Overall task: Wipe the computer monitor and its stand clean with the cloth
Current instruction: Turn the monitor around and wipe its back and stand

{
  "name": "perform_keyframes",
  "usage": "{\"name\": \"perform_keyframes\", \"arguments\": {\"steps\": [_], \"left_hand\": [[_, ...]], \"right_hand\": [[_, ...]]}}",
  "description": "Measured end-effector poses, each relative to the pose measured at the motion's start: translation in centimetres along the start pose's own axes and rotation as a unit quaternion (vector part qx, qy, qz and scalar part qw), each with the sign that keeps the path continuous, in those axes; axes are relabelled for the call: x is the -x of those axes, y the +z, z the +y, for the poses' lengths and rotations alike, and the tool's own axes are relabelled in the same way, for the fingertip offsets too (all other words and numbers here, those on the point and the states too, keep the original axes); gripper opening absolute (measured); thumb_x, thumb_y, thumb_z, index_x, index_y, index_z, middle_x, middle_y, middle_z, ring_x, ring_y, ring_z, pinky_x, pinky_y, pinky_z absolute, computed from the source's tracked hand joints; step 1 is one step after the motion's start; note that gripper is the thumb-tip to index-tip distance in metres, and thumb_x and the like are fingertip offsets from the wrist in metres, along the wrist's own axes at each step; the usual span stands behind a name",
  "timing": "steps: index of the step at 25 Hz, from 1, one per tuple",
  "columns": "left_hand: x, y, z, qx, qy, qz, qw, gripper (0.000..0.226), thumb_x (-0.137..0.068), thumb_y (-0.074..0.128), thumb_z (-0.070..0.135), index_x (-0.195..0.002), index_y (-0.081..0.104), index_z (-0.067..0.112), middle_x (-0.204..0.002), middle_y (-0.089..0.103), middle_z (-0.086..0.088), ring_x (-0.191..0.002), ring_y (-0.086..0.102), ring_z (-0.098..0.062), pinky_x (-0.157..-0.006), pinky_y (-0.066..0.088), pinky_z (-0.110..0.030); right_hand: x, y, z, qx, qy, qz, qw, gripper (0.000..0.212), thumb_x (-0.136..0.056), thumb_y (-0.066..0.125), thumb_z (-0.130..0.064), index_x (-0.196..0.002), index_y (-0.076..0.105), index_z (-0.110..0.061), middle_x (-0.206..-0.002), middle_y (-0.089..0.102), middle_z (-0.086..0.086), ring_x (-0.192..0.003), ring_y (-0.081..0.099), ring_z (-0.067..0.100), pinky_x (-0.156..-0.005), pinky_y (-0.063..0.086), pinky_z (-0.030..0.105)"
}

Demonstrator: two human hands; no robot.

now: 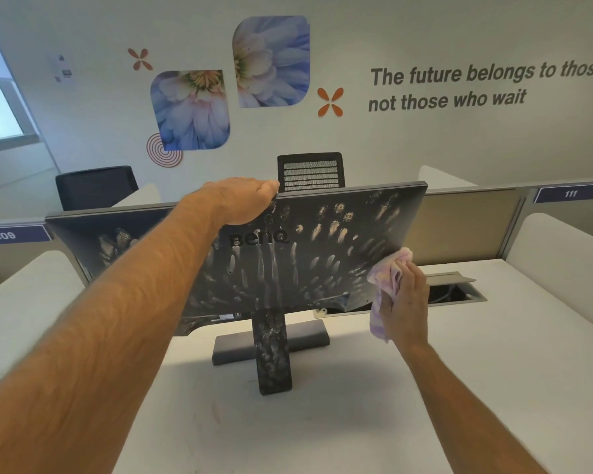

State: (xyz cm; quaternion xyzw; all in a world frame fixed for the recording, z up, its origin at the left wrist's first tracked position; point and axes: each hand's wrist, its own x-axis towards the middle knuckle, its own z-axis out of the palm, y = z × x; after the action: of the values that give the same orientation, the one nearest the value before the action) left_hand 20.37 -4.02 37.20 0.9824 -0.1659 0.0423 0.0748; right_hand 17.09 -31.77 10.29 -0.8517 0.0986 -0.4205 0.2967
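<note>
The dark monitor (322, 248) faces away from me, its back panel smeared with pale dusty finger marks. Its stand (273, 350) is streaked with the same white dust and rests on a dark base (305, 335). My left hand (243, 200) grips the monitor's top edge near the middle. My right hand (406, 302) holds a pink and lilac cloth (389, 275) pressed against the panel's lower right corner.
The monitor stands on a white desk (356, 422). An open cable hatch (456, 289) lies in the desk behind my right hand. Low partitions (473, 227) marked 109 and 111 run behind, with two black chairs (310, 171) beyond them.
</note>
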Motion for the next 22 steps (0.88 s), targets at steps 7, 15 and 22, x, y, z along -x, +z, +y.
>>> {"name": "perform_keyframes", "arguments": {"steps": [7, 15, 22], "left_hand": [[0.0, 0.0, 0.0, 0.006, -0.004, 0.003, 1.000, 0.059, -0.107, 0.013, 0.049, -0.154, 0.034, 0.020, -0.159, 0.035, -0.008, -0.144, 0.033, -0.029, -0.119, 0.021, -0.042], [-0.1, 0.0, -0.1, 0.001, -0.010, 0.002, 1.000, 0.059, -0.107, 0.013, 0.050, -0.154, 0.034, 0.020, -0.159, 0.036, -0.008, -0.143, 0.034, -0.028, -0.118, 0.022, -0.043], [0.1, -0.2, 0.2, 0.008, -0.008, -0.002, 1.000, 0.058, -0.108, 0.013, 0.047, -0.154, 0.033, 0.018, -0.159, 0.035, -0.009, -0.144, 0.033, -0.029, -0.117, 0.022, -0.040]], "right_hand": [[1.4, 0.6, 2.3, 0.059, 0.041, -0.059, 0.996, 0.051, -0.084, 0.081, -0.017, -0.125, 0.051, -0.009, -0.121, 0.059, 0.013, -0.099, 0.057, 0.027, -0.082, 0.052, 0.034], [3.9, 1.5, 2.5, 0.131, 0.051, -0.153, 0.978, 0.046, -0.089, 0.075, -0.020, -0.128, 0.051, -0.013, -0.127, 0.060, 0.012, -0.098, 0.059, 0.027, -0.078, 0.055, 0.037], [4.2, 3.2, 2.0, 0.129, 0.063, -0.228, 0.963, 0.045, -0.095, 0.068, -0.031, -0.133, 0.047, -0.020, -0.132, 0.057, 0.004, -0.105, 0.059, 0.022, -0.089, 0.056, 0.032]]}}
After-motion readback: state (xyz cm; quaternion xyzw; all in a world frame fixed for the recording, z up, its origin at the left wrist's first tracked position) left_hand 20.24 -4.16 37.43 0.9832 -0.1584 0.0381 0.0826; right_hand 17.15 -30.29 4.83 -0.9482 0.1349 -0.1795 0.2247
